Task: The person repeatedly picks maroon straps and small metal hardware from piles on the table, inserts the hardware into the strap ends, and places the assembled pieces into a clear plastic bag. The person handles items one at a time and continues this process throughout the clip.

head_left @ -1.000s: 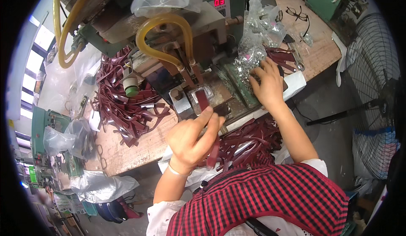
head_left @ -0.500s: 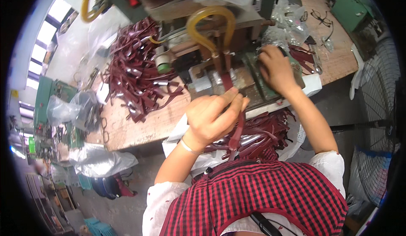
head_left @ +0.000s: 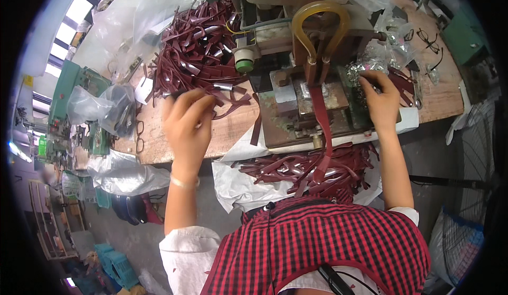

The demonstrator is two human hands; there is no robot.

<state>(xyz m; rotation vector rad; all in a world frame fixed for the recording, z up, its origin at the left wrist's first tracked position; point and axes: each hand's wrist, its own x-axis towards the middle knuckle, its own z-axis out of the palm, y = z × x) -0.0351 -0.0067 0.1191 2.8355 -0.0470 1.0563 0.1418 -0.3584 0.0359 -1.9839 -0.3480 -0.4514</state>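
A dark red strap (head_left: 323, 118) hangs from under the press head (head_left: 316, 73), its lower end over the lap pile; neither hand touches it. My left hand (head_left: 188, 123) is at the near edge of a heap of dark red straps (head_left: 198, 57), its fingers bent and apart, with nothing visibly held. At the right of the press, my right hand (head_left: 382, 98) is over small shiny metal pieces (head_left: 355, 75). Its thumb and fingertips are drawn together; what is between them, if anything, is too small to make out.
More dark red straps lie on a white sheet (head_left: 233, 186) at my lap. A yellow hose (head_left: 321, 9) loops above the press. Eyeglasses (head_left: 427, 40) and clear bags (head_left: 394, 33) lie at the right of the wooden table (head_left: 447, 78). A fan (head_left: 471, 152) stands at the right.
My left hand has let go of the strap at the press and moved left to the heap. My right hand stays by the metal pieces, fingers more drawn together. The view has shifted.
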